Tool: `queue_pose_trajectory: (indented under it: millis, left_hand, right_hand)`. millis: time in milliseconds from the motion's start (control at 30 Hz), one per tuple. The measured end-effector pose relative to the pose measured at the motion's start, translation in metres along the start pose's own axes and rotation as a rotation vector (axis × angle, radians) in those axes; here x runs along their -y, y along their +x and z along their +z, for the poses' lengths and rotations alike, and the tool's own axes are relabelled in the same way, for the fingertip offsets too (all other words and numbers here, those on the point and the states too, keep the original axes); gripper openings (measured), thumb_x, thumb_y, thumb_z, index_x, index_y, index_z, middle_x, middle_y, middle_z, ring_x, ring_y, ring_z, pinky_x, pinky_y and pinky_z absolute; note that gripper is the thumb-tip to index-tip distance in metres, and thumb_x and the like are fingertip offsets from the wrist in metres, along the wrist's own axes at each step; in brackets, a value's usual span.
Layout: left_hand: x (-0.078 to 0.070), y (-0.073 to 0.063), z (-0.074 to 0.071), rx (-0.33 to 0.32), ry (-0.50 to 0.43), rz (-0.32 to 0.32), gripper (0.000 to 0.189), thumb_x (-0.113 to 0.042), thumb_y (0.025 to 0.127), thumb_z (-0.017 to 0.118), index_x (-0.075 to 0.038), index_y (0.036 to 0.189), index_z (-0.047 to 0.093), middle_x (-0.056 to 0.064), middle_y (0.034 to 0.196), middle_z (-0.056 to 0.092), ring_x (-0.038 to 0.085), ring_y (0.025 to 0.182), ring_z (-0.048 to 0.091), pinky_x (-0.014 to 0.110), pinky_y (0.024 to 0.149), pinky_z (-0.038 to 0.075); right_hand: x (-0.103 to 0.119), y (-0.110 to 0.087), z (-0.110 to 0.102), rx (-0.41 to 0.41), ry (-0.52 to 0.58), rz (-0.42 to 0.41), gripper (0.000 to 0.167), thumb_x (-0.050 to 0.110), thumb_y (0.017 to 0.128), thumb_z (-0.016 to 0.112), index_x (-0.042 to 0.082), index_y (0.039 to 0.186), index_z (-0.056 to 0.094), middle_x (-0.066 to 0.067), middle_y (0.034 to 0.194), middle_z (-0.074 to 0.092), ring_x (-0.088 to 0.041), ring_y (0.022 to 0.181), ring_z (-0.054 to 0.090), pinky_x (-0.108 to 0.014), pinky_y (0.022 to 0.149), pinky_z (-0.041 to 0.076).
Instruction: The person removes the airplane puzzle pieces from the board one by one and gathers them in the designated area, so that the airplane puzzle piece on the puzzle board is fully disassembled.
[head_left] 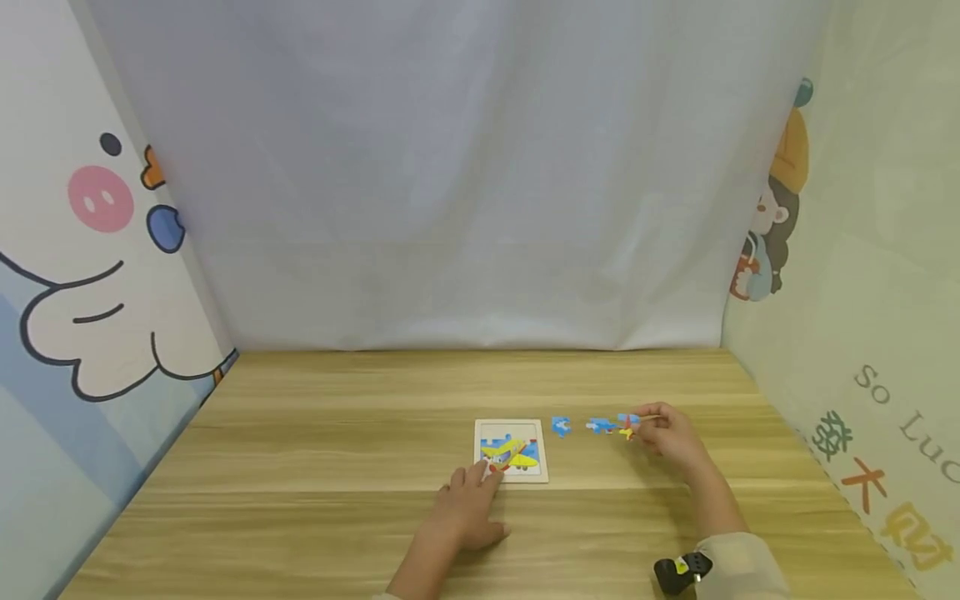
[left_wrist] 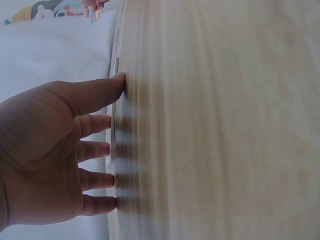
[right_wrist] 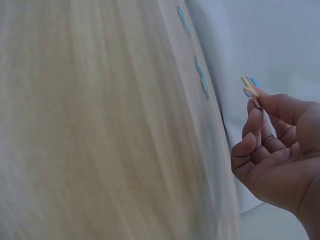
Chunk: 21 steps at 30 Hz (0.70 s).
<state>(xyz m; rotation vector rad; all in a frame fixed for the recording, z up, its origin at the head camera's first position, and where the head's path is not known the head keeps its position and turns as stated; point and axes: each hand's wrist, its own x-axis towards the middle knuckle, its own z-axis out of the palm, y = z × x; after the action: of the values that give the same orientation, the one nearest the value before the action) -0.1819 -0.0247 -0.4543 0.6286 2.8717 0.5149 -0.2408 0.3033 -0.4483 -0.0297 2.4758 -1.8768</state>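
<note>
A puzzle tray (head_left: 544, 468) with a pale frame lies on the table, partly filled with pieces that show a yellow airplane (head_left: 517, 454). The upper part of its inside is bare. My left hand (head_left: 463, 510) rests at the tray's lower left corner with fingers spread, and the fingertips touch the tray and the tabletop. To the right, my right hand (head_left: 672, 437) pinches a blue, yellow and red puzzle piece (right_wrist: 251, 89) between thumb and fingers, raised above the table in the right wrist view. Two blue puzzle pieces, one (head_left: 561, 426) beside the tray and another (head_left: 599, 426) farther right, lie loose.
The wooden table (head_left: 300, 467) runs back to a pale curtain (head_left: 450, 208). Printed walls stand at the left (head_left: 60, 208) and right (head_left: 862, 292). A black device (head_left: 681, 573) sits by my right sleeve.
</note>
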Motion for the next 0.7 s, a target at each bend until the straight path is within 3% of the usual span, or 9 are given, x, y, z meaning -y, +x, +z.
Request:
queue_pose_trajectory:
  millis: [67,333,700]
  left_hand:
    - [0.0,0.0,0.0,0.006,-0.006,-0.002,0.07,-0.036,0.078,0.072,-0.005,0.135,0.046,0.019,0.141,0.035,0.044,0.126,0.031,0.06,0.095,0.032]
    - [-0.001,0.001,-0.004,0.011,-0.005,-0.009,0.066,-0.037,0.079,0.071,-0.01,0.134,0.048,0.018,0.142,0.036,0.044,0.127,0.03,0.061,0.095,0.032]
    - [-0.003,0.0,-0.004,0.014,-0.001,-0.015,0.066,-0.038,0.076,0.073,-0.01,0.131,0.052,0.016,0.139,0.039,0.041,0.125,0.034,0.06,0.092,0.036]
  right_hand:
    - [-0.003,0.002,-0.004,0.005,0.006,0.003,0.035,0.004,0.093,0.053,-0.012,0.122,0.04,-0.01,0.085,0.055,-0.012,0.061,0.039,-0.024,0.053,0.037]
    - [-0.012,0.014,-0.014,-0.042,-0.122,0.024,0.035,0.006,0.091,0.054,-0.01,0.121,0.044,-0.01,0.085,0.062,-0.02,0.073,0.055,-0.028,0.058,0.045]
    - [-0.019,0.023,-0.017,-0.059,-0.17,0.083,0.032,0.004,0.089,0.056,-0.013,0.115,0.048,-0.008,0.076,0.061,-0.017,0.063,0.052,-0.024,0.052,0.041]
